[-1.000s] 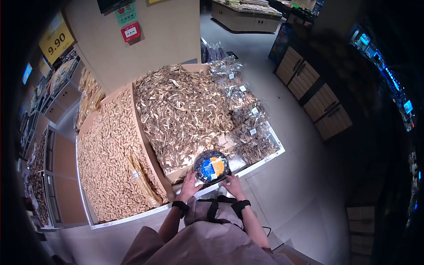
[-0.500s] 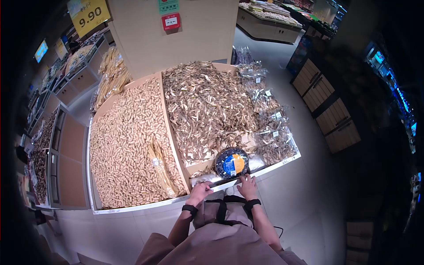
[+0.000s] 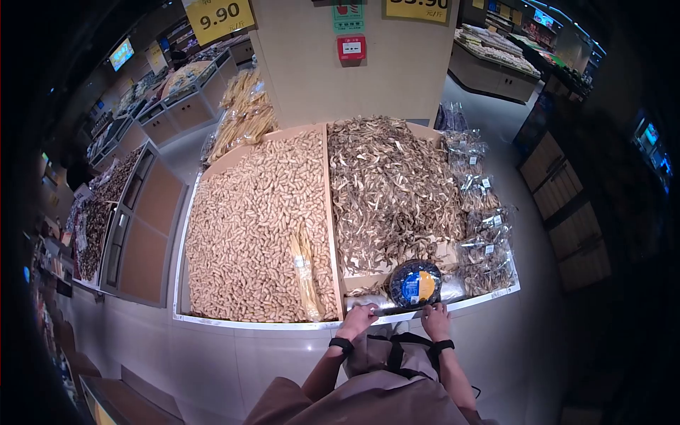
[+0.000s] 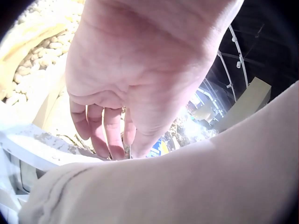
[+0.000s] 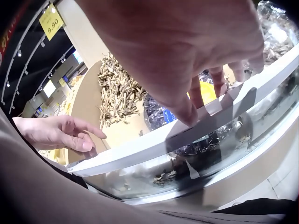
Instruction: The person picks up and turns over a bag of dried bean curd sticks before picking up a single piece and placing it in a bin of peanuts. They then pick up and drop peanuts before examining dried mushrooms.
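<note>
A round dark tub (image 3: 415,283) with a blue and yellow label stands at the front of the bin of dried mushroom strips (image 3: 397,191), close behind its white rim (image 3: 255,324). My left hand (image 3: 359,320) is left of the tub by the rim, its fingers loosely bent and nothing seen in them. In the left wrist view the palm of this left hand (image 4: 135,70) fills the upper middle. My right hand (image 3: 436,322) is at the rim just right of the tub; in the right wrist view its fingertips (image 5: 189,116) rest at the rim's top.
Peanuts (image 3: 248,234) fill the left bin, with a long bag of yellow sticks (image 3: 304,273) on them. Bagged dried goods (image 3: 489,248) line the right side. A wooden divider (image 3: 328,212) separates the bins; a pillar (image 3: 304,78) rises behind.
My head view has swung left, so the bins sit further right. My left hand has come away from the tub's side to the rim; my right hand has drawn back to the rim too.
</note>
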A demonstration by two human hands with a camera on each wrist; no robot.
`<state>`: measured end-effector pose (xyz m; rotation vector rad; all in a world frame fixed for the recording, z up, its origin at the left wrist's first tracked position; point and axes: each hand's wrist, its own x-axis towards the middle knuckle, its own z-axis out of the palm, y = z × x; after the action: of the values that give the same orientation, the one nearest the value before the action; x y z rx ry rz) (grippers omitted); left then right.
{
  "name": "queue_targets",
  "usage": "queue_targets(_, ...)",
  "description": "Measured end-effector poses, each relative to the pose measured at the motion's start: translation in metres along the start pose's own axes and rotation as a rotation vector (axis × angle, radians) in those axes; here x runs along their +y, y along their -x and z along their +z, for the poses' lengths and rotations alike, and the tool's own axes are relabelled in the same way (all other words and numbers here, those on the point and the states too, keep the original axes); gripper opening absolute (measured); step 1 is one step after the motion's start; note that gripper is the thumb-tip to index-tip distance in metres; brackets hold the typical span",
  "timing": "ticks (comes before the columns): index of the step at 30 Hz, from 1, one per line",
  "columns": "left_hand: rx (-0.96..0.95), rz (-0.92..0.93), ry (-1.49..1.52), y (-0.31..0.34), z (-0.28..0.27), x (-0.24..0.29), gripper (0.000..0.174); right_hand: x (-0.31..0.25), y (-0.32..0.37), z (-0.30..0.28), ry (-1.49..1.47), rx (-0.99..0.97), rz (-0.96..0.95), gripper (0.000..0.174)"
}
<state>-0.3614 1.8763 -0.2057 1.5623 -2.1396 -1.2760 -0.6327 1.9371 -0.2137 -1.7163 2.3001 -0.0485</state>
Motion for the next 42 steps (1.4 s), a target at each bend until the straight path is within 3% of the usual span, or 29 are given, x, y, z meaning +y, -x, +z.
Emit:
queue_targets(7,0.018,-0.074,-0.031,-0.004,0.009,0.003,0.036,0.016,-0.011,-0.012,-0.092,-0.079,-0.071,0.026)
queue_targets(12,0.091,-0.162,-0.083,-0.007,0.024,0.012,0.032,0.046,-0.027,-0.007,-0.108,-0.169,-0.087,0.037)
queue_targets(22,0.451,-0.209,-0.298,0.000,0.089,0.046,0.021,0.102,-0.049,-0.019,-0.150,-0.295,-0.200,0.039)
queue_targets(25,0.441,-0.260,-0.181,0.016,0.097,0.060,0.026,0.106,-0.050,-0.017,-0.166,-0.256,-0.267,0.041)
queue_targets(27,0.556,-0.141,-0.194,0.024,0.103,0.059,0.033,0.106,-0.049,-0.016,-0.173,-0.256,-0.303,0.041)
queue_targets(37,0.457,-0.228,-0.048,0.009,0.112,0.048,0.035,0.115,-0.057,-0.024,-0.126,-0.384,-0.344,0.052)
queue_targets(40,0.487,-0.196,-0.064,0.007,0.118,0.042,0.034,0.110,-0.066,-0.028,-0.112,-0.467,-0.328,0.053)
queue_targets(42,0.448,-0.073,-0.036,0.010,0.107,0.030,0.038,0.108,-0.081,-0.012,-0.191,-0.496,-0.399,0.059)
